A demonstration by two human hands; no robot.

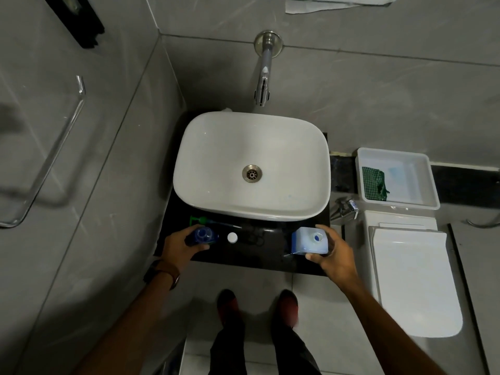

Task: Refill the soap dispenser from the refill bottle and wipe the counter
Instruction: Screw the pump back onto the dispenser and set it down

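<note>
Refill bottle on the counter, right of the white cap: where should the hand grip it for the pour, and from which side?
Grip the refill bottle around its flat-sided body, coming from its right, where the right hand already wraps it. It stands upright with its mouth open on top, so a side hold probably keeps the opening clear for tipping toward the soap dispenser held by the left hand.

I see grey marble-look tiled walls (378,85) meeting in a corner at upper left, under dim light. A chrome spout (263,74) sticks out from the back wall above a white basin (251,142). A clear glass rail (54,147) hangs on the left wall. A white toilet (414,280) sits right, on pale floor tiles (257,280).
</note>
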